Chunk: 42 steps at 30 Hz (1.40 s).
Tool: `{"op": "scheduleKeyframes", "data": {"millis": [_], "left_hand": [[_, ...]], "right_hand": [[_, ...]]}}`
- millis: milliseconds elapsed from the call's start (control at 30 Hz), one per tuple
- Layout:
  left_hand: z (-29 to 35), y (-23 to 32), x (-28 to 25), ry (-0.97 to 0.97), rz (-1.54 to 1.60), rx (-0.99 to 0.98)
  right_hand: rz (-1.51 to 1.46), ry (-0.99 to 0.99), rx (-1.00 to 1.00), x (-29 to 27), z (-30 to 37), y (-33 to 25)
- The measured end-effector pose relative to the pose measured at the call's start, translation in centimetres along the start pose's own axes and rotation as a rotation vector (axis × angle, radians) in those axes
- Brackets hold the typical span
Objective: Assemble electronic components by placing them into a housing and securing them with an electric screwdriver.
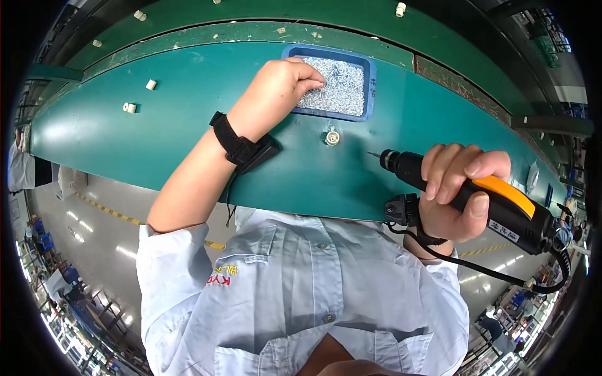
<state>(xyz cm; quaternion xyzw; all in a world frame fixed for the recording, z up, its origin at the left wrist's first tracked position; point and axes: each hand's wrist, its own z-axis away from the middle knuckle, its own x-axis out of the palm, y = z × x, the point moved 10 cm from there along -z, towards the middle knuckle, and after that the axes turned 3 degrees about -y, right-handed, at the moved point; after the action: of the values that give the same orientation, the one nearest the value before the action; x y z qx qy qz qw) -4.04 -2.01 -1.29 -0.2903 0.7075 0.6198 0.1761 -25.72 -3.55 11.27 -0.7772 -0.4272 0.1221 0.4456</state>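
My left hand (282,84) reaches over the left side of a blue tray (370,78) filled with small silvery metal pieces (342,84), which look like screws. Its thumb and fingers are pinched together at the pieces; whatever sits between the fingertips is too small to make out. In my right hand (456,178) is a black and orange electric screwdriver (411,168), its bit pointing left above the bench. Between the bit and the tray, a small round cream-coloured fitting (332,138) stands on the green bench top.
Two cream fittings lie on the bench's left, one nearer (130,108) and one farther (151,84). Beyond the bench's raised far edge, more fittings (400,9) rest on a green surface. The screwdriver's black cable (552,287) loops at the right. Both wrists carry strapped black devices.
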Motion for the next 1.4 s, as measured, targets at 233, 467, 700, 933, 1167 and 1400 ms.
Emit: {"op": "scheduleKeyframes", "data": {"millis": [233,467,700,933,1167,1400], "left_hand": [[1.5,4.4,-1.6,0.192,-0.172,0.232],[6.2,7.8,0.7,0.056,0.063,0.107],[7.7,7.0,2.1,0.042,0.278,0.036],[7.8,7.2,2.1,0.062,0.215,0.038],[7.4,6.4,2.5,0.173,0.123,-0.059],[7.3,2.7,5.2,0.129,0.183,-0.140]], "right_hand": [[-0.065,0.042,0.021,-0.2,-0.1,-0.4],[-0.231,-0.071,-0.069,2.1,-0.8,-2.4],[-0.265,-0.151,-0.056,3.4,-0.6,-1.9],[-0.213,-0.137,-0.042,3.8,-0.4,-2.0],[-0.033,-0.140,0.009,2.8,0.0,-0.7],[-0.010,-0.078,-0.048,1.7,-0.4,0.0]]}}
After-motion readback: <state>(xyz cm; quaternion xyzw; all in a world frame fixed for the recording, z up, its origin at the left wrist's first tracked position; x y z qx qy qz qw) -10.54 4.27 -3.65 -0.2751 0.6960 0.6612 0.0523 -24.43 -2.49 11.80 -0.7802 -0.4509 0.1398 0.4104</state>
